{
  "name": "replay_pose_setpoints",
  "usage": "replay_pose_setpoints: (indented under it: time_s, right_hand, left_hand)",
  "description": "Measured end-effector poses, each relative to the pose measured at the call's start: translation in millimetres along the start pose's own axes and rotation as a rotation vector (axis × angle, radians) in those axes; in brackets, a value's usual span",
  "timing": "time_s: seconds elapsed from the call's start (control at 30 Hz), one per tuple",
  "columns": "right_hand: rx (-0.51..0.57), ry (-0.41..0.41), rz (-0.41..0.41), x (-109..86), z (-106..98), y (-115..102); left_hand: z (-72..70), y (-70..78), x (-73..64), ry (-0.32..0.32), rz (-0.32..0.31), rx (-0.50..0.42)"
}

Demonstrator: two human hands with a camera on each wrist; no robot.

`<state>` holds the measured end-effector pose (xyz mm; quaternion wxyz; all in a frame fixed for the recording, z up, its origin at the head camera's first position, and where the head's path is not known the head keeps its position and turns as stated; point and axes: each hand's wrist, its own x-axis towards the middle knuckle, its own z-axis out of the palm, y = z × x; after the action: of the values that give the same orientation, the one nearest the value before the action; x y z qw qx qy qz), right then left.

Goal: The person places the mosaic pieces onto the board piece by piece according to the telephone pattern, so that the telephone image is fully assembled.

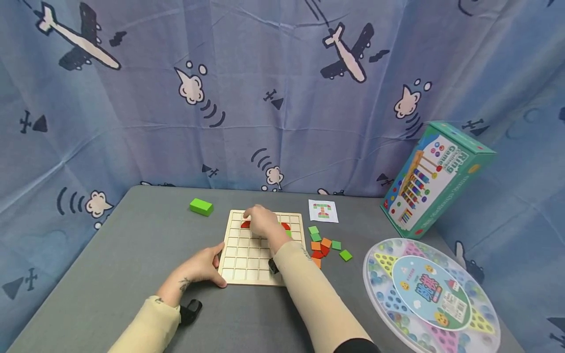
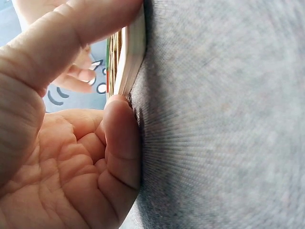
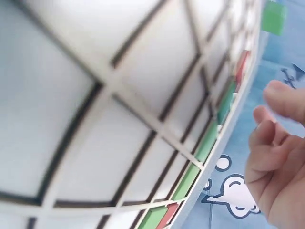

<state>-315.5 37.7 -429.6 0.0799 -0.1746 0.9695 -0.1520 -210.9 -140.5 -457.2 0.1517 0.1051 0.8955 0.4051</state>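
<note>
A pale wooden grid board (image 1: 244, 264) lies on the grey table. My left hand (image 1: 203, 267) grips its front left corner, thumb at the front edge and fingers along the left side. In the left wrist view, a curled finger (image 2: 121, 124) touches the board's edge (image 2: 136, 52). Over the board's far rows is my right hand (image 1: 263, 223), its fingertips near a red piece (image 1: 245, 224). Loosely bent fingers (image 3: 267, 157) show nothing between them in the right wrist view. Green pieces (image 3: 207, 140) and red ones sit in the far row; the hand hides part of it.
Loose green, orange (image 1: 316, 245) and red pieces lie right of the board. A pattern card (image 1: 323, 211) is behind them. A green block (image 1: 201, 207) sits at the back left. A round game board (image 1: 375, 294) and a tall green box (image 1: 459, 181) stand at the right.
</note>
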Motion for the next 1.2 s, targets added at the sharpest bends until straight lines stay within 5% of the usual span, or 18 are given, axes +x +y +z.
replay_pose_setpoints:
  time_s: [0.3, 0.53, 0.97, 1.2]
  right_hand:
    - [0.716, 0.16, -0.107, -36.7, -19.9, 28.1]
    - [1.138, 0.271, 0.001, -82.2, -34.9, 52.5]
    - [1.338, 0.441, 0.12, -134.2, -33.9, 101.5]
    - [1.289, 0.479, 0.248, -144.6, -29.7, 126.3]
  left_hand:
    - [-0.5, 0.1, -2.4, 0.005, 0.013, 0.005]
    - [0.6, -1.1, -2.0, -0.007, 0.02, 0.008]
    - [0.0, -2.3, 0.5, -0.011, 0.024, 0.02]
    - [1.8, -0.9, 0.2, -0.015, 0.018, 0.012]
